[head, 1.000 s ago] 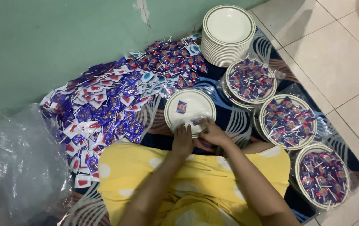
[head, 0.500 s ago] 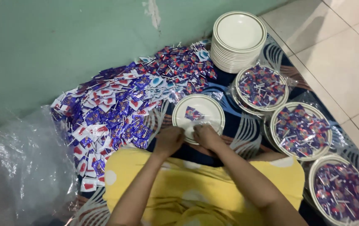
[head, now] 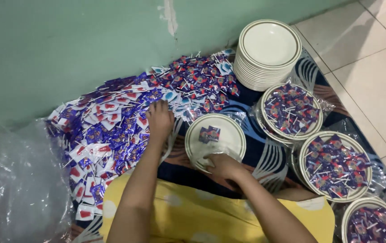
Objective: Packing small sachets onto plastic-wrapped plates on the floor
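Note:
A white plate (head: 229, 130) with a green rim lies on the patterned mat in front of me, with one small purple packet (head: 209, 133) on it. My right hand (head: 222, 164) rests on the plate's near rim, fingers curled on the edge. My left hand (head: 159, 118) reaches out over the big heap of purple, red and white wrapped lollipops (head: 107, 130) by the wall, fingers down among the packets. Whether it has taken hold of any cannot be told.
A tall stack of empty white plates (head: 268, 51) stands at the back right. Three plates filled with packets and wrapped in clear film (head: 292, 110) (head: 334, 164) (head: 375, 222) line the right side. A crumpled clear plastic bag (head: 17, 189) lies at the left. The green wall (head: 67, 45) is close behind.
My left hand has left the plate and reached left and forward into the heap of packets. My right hand has stayed at the plate's near rim.

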